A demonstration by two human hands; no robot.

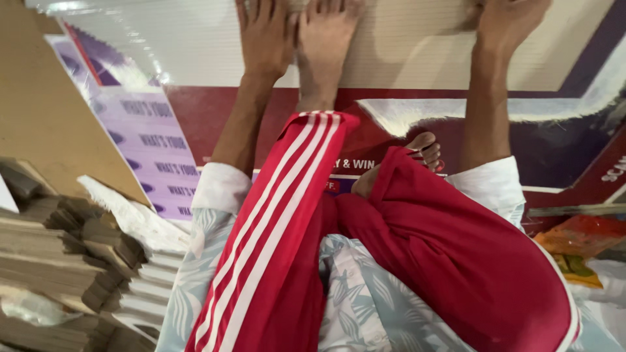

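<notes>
Palms down on a pale corrugated sheet (417, 45) spread over the printed floor covering. Left hand (264, 36) lies flat, fingers spread, grasping nothing; a bare foot (324, 42) presses beside it. Right hand (505, 23) rests at the sheet's far right, partly cut off by the frame edge, so whether it is flat or curled I cannot tell. Stacked folded cardboard (59, 261) sits at left. Judgement: even weight from both palms and the foot should keep the board from sliding or buckling.

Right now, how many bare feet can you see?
2. One foot presses the pale cardboard sheet beside the left hand; the other foot is tucked by the red trouser leg.
</notes>
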